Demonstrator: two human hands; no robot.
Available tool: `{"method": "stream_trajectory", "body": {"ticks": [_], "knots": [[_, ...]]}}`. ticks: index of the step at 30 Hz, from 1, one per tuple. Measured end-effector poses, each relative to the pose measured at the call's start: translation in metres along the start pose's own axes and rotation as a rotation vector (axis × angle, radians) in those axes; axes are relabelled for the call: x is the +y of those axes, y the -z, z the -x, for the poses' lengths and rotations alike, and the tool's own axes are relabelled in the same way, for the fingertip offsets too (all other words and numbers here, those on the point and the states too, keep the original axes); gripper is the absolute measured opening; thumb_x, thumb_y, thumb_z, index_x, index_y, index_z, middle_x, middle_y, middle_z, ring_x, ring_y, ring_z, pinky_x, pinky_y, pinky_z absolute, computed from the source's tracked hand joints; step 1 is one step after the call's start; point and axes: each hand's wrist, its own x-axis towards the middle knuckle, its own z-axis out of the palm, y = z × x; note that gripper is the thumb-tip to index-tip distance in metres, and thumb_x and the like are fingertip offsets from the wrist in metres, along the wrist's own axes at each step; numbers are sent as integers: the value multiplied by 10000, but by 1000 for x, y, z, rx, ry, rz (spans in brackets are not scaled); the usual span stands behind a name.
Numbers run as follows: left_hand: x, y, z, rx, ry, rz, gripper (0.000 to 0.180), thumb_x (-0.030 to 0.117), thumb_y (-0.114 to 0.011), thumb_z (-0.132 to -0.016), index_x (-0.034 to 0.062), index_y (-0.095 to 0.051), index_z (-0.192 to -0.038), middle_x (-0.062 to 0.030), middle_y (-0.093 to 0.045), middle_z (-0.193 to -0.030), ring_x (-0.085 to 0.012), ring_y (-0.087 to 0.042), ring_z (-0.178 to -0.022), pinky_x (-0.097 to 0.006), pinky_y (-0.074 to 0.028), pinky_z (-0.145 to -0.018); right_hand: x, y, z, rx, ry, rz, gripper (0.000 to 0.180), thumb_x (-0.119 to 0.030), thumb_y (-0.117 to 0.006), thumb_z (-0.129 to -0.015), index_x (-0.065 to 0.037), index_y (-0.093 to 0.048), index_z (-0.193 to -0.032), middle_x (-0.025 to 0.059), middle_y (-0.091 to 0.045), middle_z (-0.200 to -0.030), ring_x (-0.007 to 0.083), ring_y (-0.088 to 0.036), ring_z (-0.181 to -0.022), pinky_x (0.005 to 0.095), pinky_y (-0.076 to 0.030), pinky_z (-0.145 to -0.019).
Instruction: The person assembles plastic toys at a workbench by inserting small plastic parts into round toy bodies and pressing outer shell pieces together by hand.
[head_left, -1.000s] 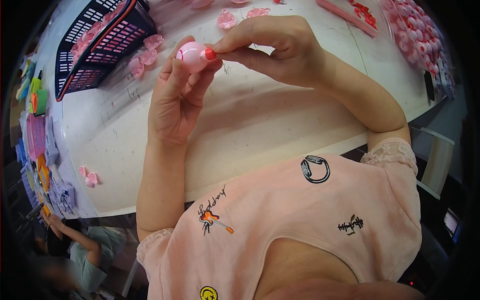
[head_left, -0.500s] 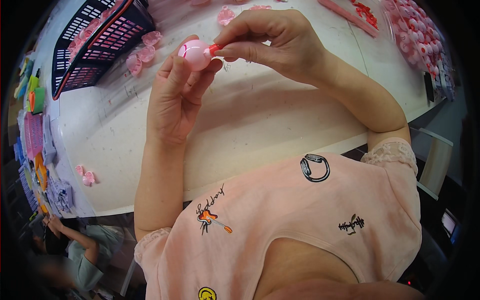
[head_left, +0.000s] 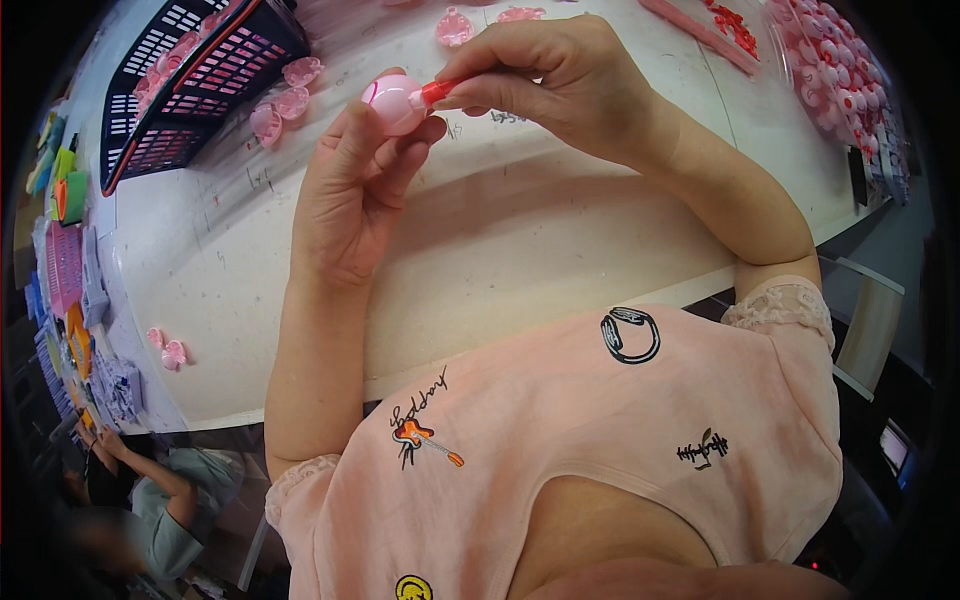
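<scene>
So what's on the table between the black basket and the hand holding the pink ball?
Head view: a few loose pink plastic shell pieces lie between the black slatted basket and the left hand holding the round pink ball.

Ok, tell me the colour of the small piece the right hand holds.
Red small piece, clearest in the head view.

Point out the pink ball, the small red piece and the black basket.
pink ball (head_left: 396, 103), head view, on its rounded front.
small red piece (head_left: 437, 93), head view, on its exposed middle.
black basket (head_left: 190, 85), head view, on its slatted side wall.
</scene>
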Motion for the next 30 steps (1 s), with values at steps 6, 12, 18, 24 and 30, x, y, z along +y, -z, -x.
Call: {"method": "stream_trajectory", "body": {"ticks": [6, 12, 18, 24, 30], "knots": [[0, 0, 0, 15, -6, -20, 400, 259, -554, -835, -27, -485, -1106, -134, -593, -959, -207, -609, -872, -221, -542, -721, 3, -2, -1, 44, 117, 81, 115, -82, -633, -761, -23, -632, -859, 41, -628, -719, 91, -579, -608, 200, -457, -523], [0, 0, 0, 21, -10, -43, 413, 270, -563, -827, -26, -487, -1105, -130, -595, -950, -198, -612, -859, -218, -543, -714, 2, -1, -1, 66, 230, 181, 122, -106, -646, -748, -26, -631, -839, 50, -627, -719, 114, -580, -595, 208, -453, -520], [-1, 0, 0, 21, -8, -44, 407, 273, -569, -823, -27, -497, -1088, -126, -600, -933, -190, -617, -838, -215, -545, -704, 3, -1, 0, 45, 236, 172, 119, -123, -633, -759, -26, -628, -827, 52, -626, -720, 119, -574, -586, 215, -450, -512], [0, 0, 1, 23, -18, -80, 416, 280, -581, -815, -25, -501, -1086, -124, -600, -929, -188, -616, -836, -214, -542, -700, 4, 0, -1, 63, 288, 189, 128, -133, -640, -750, -27, -627, -821, 56, -627, -726, 136, -579, -586, 224, -454, -516], [0, -3, 1, 50, -41, -142, 426, 281, -595, -805, -20, -503, -1092, -115, -591, -945, -184, -612, -837, -223, -537, -724, 4, -2, -2, 121, 392, 293, 130, -120, -660, -729, -29, -627, -815, 63, -625, -724, 153, -583, -588, 231, -458, -520]]}}
